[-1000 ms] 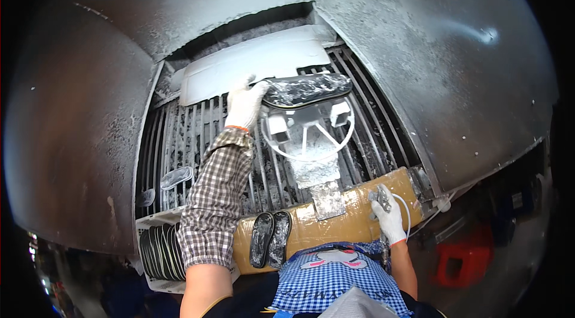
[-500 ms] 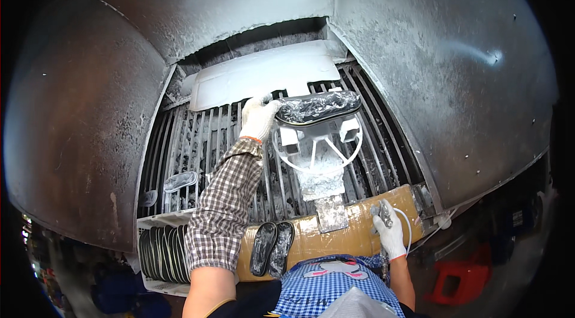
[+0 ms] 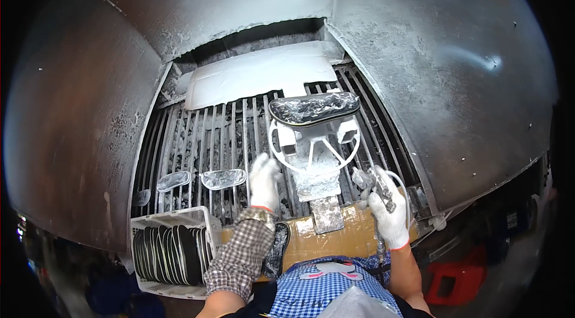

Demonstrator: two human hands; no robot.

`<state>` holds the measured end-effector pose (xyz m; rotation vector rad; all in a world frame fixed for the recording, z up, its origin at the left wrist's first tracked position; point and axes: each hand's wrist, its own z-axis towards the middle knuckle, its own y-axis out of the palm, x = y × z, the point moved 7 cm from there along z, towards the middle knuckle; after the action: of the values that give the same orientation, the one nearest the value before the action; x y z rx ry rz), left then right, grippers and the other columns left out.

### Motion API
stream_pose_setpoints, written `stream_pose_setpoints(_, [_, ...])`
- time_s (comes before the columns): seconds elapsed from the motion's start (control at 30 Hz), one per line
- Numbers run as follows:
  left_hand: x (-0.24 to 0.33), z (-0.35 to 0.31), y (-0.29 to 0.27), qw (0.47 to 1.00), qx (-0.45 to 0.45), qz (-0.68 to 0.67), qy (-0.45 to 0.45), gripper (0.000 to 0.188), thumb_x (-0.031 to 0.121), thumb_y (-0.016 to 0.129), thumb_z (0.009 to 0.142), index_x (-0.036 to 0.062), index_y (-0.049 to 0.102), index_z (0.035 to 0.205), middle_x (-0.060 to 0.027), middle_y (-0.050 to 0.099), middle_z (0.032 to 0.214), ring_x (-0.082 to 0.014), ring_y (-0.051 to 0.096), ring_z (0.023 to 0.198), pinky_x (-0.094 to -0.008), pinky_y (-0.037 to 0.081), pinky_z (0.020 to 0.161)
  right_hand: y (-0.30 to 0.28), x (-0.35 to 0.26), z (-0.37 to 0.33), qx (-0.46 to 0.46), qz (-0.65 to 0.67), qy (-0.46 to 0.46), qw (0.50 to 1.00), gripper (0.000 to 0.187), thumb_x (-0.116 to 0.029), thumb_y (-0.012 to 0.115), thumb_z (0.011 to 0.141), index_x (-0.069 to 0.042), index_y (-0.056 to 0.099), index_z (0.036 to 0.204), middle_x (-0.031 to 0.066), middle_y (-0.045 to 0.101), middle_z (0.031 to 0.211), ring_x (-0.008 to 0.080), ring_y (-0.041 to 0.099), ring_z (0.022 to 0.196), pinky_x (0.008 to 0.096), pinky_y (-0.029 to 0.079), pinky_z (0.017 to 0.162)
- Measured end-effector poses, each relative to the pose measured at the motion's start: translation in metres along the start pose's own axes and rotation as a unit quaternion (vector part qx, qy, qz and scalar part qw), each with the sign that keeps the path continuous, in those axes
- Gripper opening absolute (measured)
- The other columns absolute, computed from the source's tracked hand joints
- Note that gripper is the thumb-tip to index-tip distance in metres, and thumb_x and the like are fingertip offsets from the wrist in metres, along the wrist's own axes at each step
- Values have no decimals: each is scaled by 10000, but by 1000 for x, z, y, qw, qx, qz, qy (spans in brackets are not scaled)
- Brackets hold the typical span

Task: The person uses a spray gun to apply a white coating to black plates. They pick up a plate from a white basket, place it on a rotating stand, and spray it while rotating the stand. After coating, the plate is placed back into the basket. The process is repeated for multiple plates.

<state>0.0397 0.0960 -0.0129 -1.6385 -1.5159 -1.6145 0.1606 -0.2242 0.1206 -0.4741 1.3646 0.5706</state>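
Observation:
My right hand point(image 3: 386, 210), in a white glove, is wrapped round a metal spray gun point(image 3: 378, 189) with a pale hose, above the tape-covered brown board. My left hand point(image 3: 264, 183), gloved and blurred by motion, looks empty with its fingers stretched out. It hovers over the bars, left of a white wheel-shaped stand point(image 3: 311, 169). A black shoe sole point(image 3: 314, 108) with a pale edge and shiny, crinkled whitish patches lies crosswise on that stand, touched by neither hand. Another dark sole point(image 3: 276, 251) rests on the board, partly hidden by my left sleeve.
At the lower left, a white plastic crate point(image 3: 209, 222) holds several black soles on edge. Shiny, clear-looking sole-shaped pieces point(image 3: 223, 179) lie on the metal bars point(image 3: 209, 132). A white sheet point(image 3: 257, 78) covers the far bars. Metal walls point(image 3: 443, 78) enclose the sides; a red stool point(image 3: 458, 279) stands lower right.
My left hand has let go of the sole on the stand and drawn back toward me. My right hand has risen with the spray gun, up and slightly left.

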Motion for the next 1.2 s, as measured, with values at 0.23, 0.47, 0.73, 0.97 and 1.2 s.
stream_pose_setpoints(0.23, [-62, -48, 51, 961, -198, -135, -140, 345, 62, 588, 1000, 27, 639, 1339, -88, 732, 1208, -181, 706, 967, -326, 587, 832, 73, -56, 34, -85, 101, -52, 990, 637, -40, 664, 1020, 114, 414, 1585, 195, 664, 1423, 183, 638, 1258, 318, 488, 1096])
stream_pose_setpoints(0.47, [-66, -51, 63, 955, -213, -148, -141, 468, 69, 489, 1045, -43, 492, 1500, -183, 666, 1374, -293, 696, 1205, -445, 598, 1007, 86, -58, 48, -82, 52, -97, 991, 605, -10, 645, 1014, 117, 440, 1569, 221, 649, 1453, 198, 630, 1296, 327, 494, 1094])
stream_pose_setpoints(0.73, [-64, -50, 62, 955, -221, -144, -132, 449, 68, 490, 1037, -66, 533, 1463, -216, 663, 1401, -334, 676, 1260, -480, 574, 1079, 68, -56, 53, -19, -16, -137, 990, 562, -31, 655, 1029, 113, 480, 1543, 204, 675, 1416, 206, 653, 1263, 326, 505, 1080])
stream_pose_setpoints(0.97, [-62, -52, 63, 954, -230, -137, -137, 473, 83, 498, 1019, -65, 525, 1468, -220, 659, 1403, -338, 672, 1264, -491, 566, 1087, 53, -39, 52, 9, 51, -56, 997, 558, -27, 648, 1030, 112, 480, 1543, 216, 621, 1486, 219, 619, 1329, 342, 475, 1133])
stream_pose_setpoints(1.2, [-58, -54, 61, 954, -233, -126, -142, 470, 113, 529, 1008, -45, 544, 1450, -204, 673, 1373, -305, 698, 1202, -465, 590, 1042, 41, -34, 50, 33, 77, -52, 995, 556, -26, 632, 1037, 88, 474, 1558, 162, 684, 1360, 155, 672, 1143, 296, 540, 985])
